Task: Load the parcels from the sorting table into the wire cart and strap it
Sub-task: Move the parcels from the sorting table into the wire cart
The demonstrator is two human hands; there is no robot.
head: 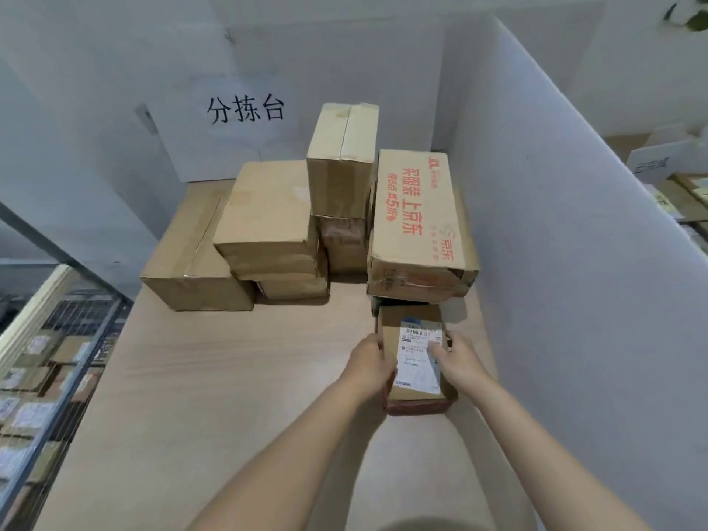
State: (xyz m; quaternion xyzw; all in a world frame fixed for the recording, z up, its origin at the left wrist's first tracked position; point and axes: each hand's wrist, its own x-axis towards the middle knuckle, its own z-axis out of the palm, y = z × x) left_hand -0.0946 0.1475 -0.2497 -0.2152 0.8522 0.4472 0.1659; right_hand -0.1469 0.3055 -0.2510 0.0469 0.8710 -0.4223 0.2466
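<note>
Head view: parcel (390, 333) label (417, 362) unreadable

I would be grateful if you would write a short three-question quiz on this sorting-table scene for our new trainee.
1. True or false: the left hand and the right hand both grip the small labelled parcel.
2. Multiple choice: the box with red print lies A) on a shelf, B) on the sorting table, behind the labelled parcel, C) in the person's hands.
3. Fill in: the wire cart stands to the person's ____.
Key: 1 true; 2 B; 3 left.
</note>
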